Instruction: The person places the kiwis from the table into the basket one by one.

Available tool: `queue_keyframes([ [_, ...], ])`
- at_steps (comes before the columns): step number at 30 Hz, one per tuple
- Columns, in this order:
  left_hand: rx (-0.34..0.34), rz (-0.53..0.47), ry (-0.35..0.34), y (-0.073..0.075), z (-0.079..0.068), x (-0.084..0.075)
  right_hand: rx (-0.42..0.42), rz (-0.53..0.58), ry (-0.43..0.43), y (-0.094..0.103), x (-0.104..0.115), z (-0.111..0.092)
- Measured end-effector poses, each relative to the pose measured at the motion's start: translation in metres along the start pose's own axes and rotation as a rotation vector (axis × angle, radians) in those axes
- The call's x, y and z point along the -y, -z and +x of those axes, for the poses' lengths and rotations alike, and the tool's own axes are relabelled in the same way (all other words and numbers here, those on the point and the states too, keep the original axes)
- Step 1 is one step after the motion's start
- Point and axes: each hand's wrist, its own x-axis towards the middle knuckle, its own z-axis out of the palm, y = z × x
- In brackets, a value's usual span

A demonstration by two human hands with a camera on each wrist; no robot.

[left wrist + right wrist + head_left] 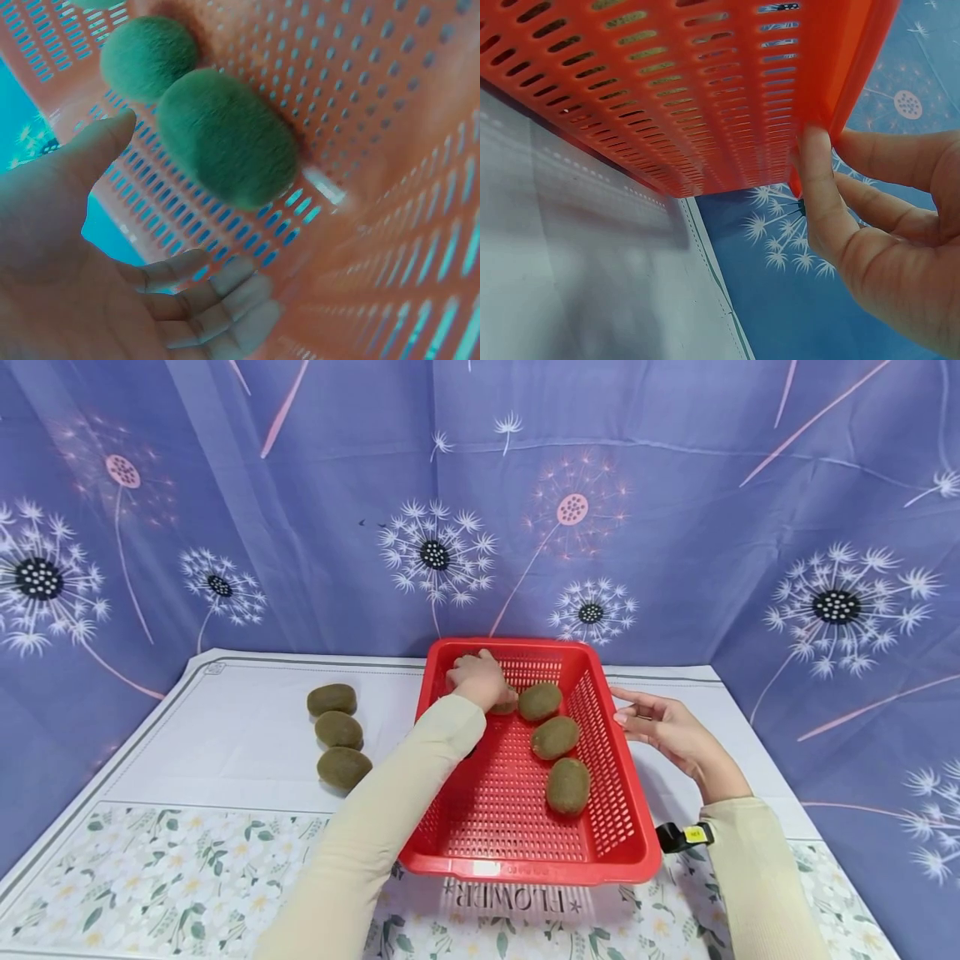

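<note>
Inside the red plastic basket (517,874), my left hand (478,679) reaches to the far left part. A brown kiwi (504,702) lies by its fingers, partly hidden in the head view. In the left wrist view, thumb and fingers are spread apart beside a kiwi (225,139), with a visible gap between. More kiwis lie along the basket's right side: one near the back (540,702), a middle one (555,737) and a front one (568,786). My right hand (671,731) touches the outside of the basket's right rim with its fingertips (817,150).
Left of the basket, three kiwis stand in a column on the white table: a far one (332,699), a middle one (339,729) and a near one (344,768). A flowered cloth (180,877) covers the front. A blue dandelion curtain (322,568) hangs behind.
</note>
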Motion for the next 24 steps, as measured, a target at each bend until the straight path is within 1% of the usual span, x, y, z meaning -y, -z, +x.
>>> queue_keyframes([
  [6,-0.045,0.012,-0.04,0.018,-0.007,0.001,-0.003,-0.005,0.0,0.0,-0.001,0.001],
  [10,-0.088,-0.005,-0.078,0.03,-0.011,0.004,-0.001,-0.002,0.002,0.0,-0.001,0.001],
  [13,-0.107,-0.024,-0.11,0.038,-0.014,0.009,-0.001,0.002,0.003,0.0,-0.001,0.0],
  [15,-0.127,-0.037,-0.132,0.043,-0.016,0.014,-0.001,0.004,0.002,0.0,-0.001,0.0],
  [18,-0.177,-0.065,-0.166,0.051,-0.019,0.025,-0.002,0.004,-0.002,0.0,-0.001,-0.001],
  [21,-0.235,-0.103,-0.191,0.058,-0.021,0.038,-0.001,0.002,-0.005,0.0,0.0,-0.001],
  [24,-0.271,-0.142,-0.207,0.068,-0.024,0.053,-0.002,0.0,-0.008,0.0,0.0,-0.001],
])
